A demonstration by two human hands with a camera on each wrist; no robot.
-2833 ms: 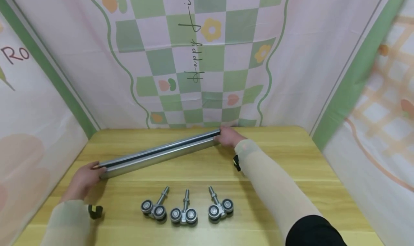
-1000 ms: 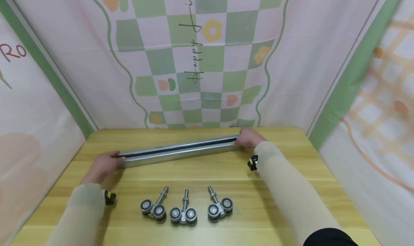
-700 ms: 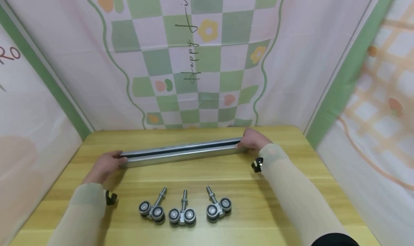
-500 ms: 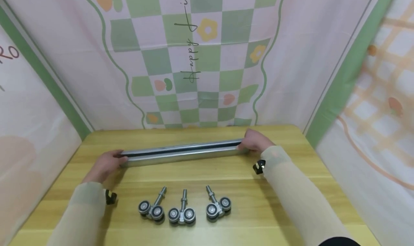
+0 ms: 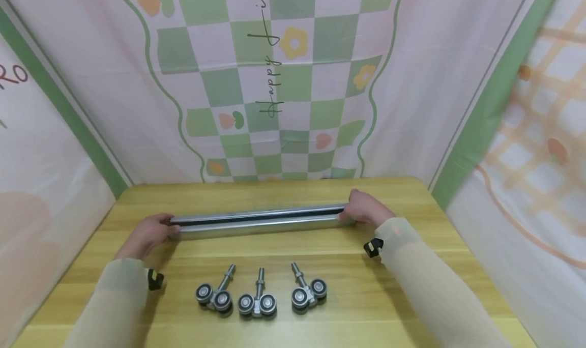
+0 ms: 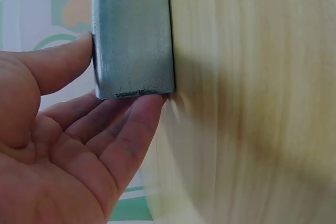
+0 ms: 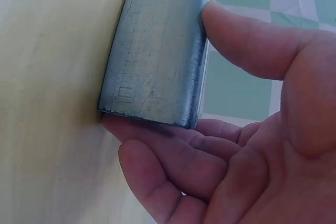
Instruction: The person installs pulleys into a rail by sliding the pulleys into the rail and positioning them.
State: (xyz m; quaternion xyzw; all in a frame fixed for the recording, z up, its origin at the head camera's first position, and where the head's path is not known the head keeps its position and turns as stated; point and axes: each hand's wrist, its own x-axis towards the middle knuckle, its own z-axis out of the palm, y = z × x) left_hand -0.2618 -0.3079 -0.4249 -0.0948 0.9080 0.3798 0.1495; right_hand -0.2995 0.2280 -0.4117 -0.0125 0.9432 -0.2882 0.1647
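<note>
A long silver metal channel rail lies across the rear half of the table, its dark slot facing up. My left hand grips its left end, and my right hand grips its right end. In the left wrist view the thumb presses one edge of the rail while fingers curl under its end. The right wrist view shows the same hold on the rail's other end. In front of the rail lie three double-wheeled trolley rollers with threaded bolts: left, middle and right.
The wooden table has its rear edge against a checked fabric curtain. Fabric walls also stand at both sides. Small black devices are worn at both wrists.
The rail has shifted right and levelled out, its right end coming nearer. Both hands have stayed on its ends throughout. The rollers have not moved.
</note>
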